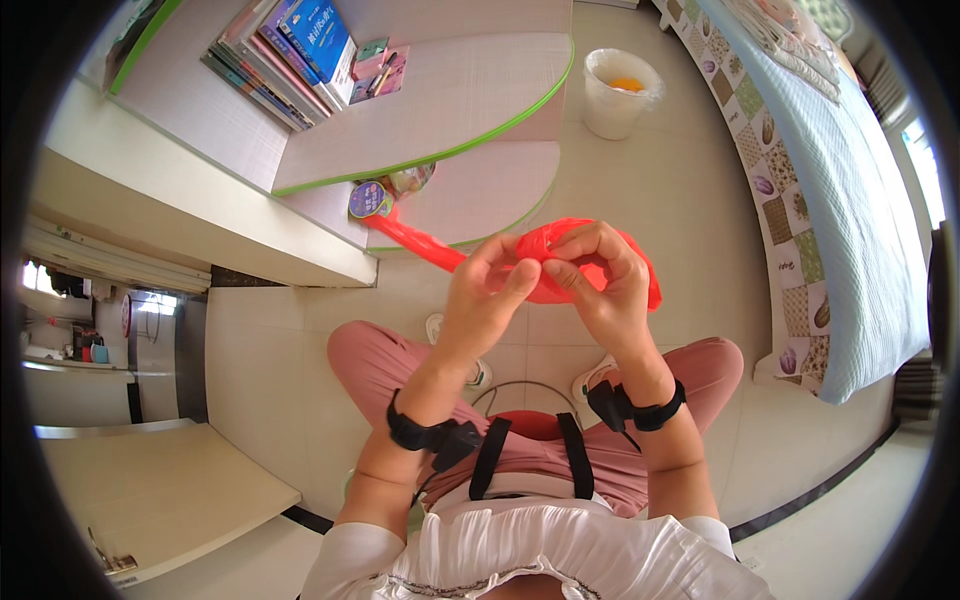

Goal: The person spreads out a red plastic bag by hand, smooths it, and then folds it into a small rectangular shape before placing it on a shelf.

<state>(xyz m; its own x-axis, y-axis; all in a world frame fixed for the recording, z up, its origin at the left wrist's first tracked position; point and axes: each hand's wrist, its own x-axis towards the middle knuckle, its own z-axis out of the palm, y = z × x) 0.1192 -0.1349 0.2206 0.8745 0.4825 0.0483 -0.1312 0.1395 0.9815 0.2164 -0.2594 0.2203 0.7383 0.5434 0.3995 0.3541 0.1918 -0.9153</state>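
Between my two raised hands is a red plastic bag (634, 281), bunched and twisted, with a long strip (420, 244) of it reaching out to the left. My left hand (491, 289) pinches the gathered plastic between thumb and fingers. Close beside it, my right hand (604, 281) grips the same bunch, its thumb almost touching the left one. A fuller part of the bag hangs behind my right fingers. Both hands are held above the floor in front of my knees. What the bag contains, if anything, is hidden.
Ahead stands a green-edged corner shelf (465, 82) holding books (300, 56) and pens (382, 73). A round-lidded container (370, 200) sits on its lower board. A lined white bin (615, 97) is on the floor, with a bed (832, 225) at right and an open door (165, 495) at left.
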